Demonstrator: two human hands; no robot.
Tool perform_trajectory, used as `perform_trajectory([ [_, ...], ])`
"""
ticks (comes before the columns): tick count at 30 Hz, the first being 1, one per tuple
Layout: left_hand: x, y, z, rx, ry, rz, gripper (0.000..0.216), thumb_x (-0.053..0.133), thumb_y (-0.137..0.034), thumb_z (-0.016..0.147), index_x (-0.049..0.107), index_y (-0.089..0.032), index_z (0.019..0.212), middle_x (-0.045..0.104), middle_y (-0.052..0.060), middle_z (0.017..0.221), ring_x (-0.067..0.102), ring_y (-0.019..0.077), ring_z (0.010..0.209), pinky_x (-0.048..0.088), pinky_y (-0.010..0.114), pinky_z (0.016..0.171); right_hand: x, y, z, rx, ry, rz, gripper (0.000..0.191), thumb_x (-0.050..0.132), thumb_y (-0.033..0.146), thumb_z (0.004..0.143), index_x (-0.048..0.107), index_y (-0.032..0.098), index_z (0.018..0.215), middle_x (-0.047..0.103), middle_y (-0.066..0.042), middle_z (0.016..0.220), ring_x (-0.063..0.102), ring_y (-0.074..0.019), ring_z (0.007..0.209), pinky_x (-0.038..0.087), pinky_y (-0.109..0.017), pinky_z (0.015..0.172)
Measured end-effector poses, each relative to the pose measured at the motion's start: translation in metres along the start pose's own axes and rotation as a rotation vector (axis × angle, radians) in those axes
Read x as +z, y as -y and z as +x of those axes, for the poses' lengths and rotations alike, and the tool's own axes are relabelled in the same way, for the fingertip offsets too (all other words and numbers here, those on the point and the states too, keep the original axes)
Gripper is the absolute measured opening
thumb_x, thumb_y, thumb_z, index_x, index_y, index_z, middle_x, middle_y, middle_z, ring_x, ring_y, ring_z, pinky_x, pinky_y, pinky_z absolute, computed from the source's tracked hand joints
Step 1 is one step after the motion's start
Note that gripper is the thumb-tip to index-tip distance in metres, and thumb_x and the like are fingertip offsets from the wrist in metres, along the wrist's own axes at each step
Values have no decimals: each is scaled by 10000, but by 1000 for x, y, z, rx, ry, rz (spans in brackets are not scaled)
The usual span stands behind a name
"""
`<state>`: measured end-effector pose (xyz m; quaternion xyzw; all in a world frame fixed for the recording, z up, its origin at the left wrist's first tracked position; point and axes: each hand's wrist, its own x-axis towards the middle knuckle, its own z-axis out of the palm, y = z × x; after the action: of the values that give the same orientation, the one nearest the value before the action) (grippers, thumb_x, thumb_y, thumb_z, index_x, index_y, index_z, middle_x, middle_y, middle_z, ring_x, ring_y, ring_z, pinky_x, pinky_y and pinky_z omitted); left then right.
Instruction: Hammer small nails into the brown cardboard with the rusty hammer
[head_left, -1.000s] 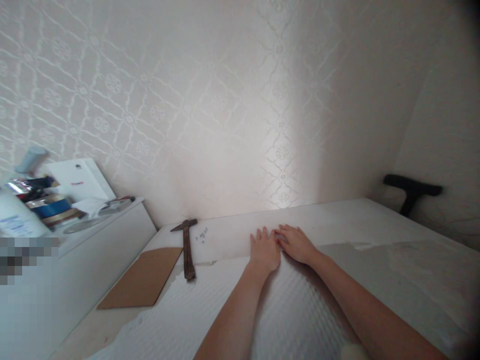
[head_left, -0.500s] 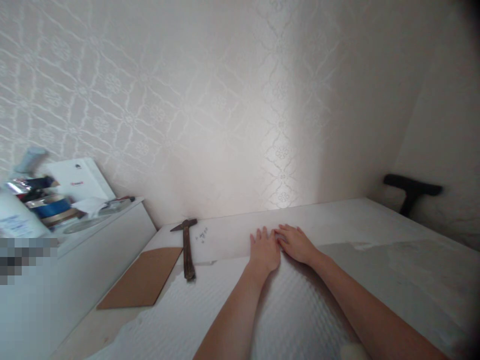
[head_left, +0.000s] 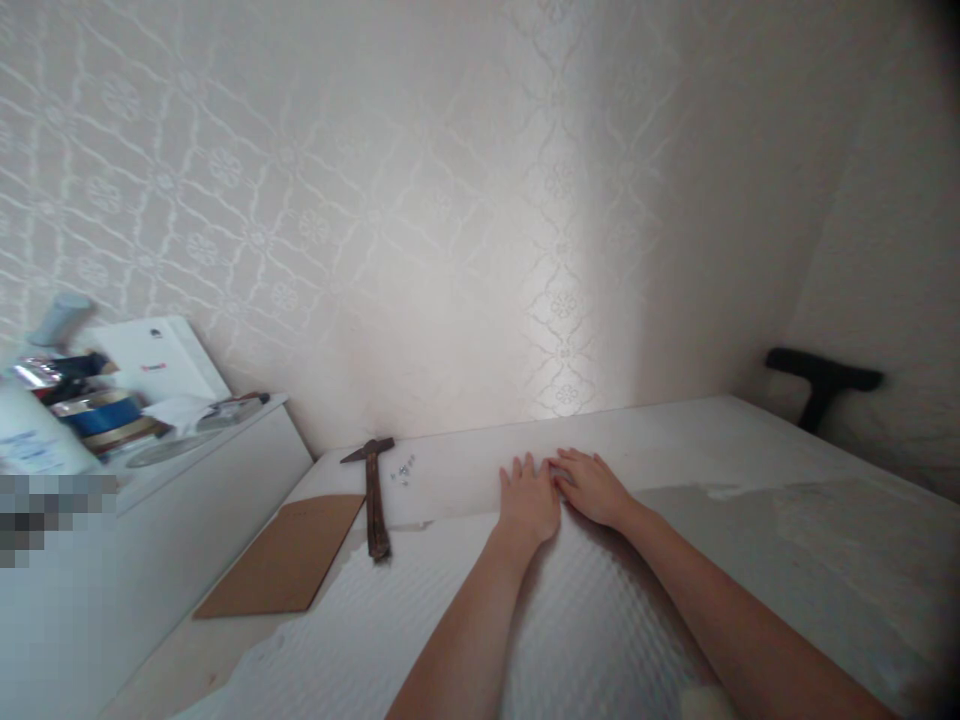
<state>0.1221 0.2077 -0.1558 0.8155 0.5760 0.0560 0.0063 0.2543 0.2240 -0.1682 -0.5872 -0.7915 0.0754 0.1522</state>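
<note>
My left hand (head_left: 529,497) lies flat with fingers stretched out on the far edge of a white textured sheet (head_left: 420,620) that covers a white board (head_left: 675,440). My right hand (head_left: 592,486) rests flat right beside it, fingers extended and touching the left hand's fingertips. Neither hand holds anything. To the left, a hammer (head_left: 373,493) with a dark wooden handle lies on the board, and a small cluster of nails (head_left: 404,470) sits just right of its head.
A brown cardboard piece (head_left: 285,556) lies at the left next to the hammer. A white cabinet (head_left: 150,520) on the left carries tape rolls, a bottle and clutter. A patterned wall (head_left: 420,220) rises behind. A black handle (head_left: 822,378) stands at the far right.
</note>
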Motion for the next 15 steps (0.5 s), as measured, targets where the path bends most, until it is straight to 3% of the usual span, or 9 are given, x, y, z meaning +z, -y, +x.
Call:
perform_trajectory([
  [15,0,0,0,-2,8,14,504,242,-292,969,368,-129,1428,319,178,1499,288,343,1380,257,548,1103,-1,1,-1,2,-2,-2,451,393,227,909,521,148,1334,440,-163,1439,367,-300,1342,253,-543,1080],
])
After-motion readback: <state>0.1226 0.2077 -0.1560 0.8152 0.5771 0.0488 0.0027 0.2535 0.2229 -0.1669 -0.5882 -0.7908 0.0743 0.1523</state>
